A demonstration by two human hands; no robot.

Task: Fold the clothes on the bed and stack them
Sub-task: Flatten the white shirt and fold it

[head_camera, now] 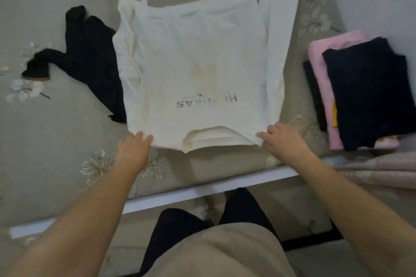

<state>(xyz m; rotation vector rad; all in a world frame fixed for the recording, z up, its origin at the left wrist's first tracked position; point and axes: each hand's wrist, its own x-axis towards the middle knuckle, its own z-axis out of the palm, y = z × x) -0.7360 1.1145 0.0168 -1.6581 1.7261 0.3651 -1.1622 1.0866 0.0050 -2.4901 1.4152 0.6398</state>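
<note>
The white long-sleeved shirt (198,69), light and limp, is pinched at its 2 near corners by the left hand (135,148) and right hand (283,139).

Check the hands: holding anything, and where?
The shirt, by its near edge: left hand at the left corner, right hand at the right, either side of the neckline. Pinching or just pressing cannot be told.

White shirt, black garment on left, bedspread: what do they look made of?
Shirt: soft matte knit, likely cotton; lies limp with small wrinkles, faded print.
Black garment: thin soft fabric, probably knit; crumpled loosely, weave too dark to tell.
Bedspread: smooth woven cloth, faint sheen, floral pattern, printed or embroidered unclear.
</note>
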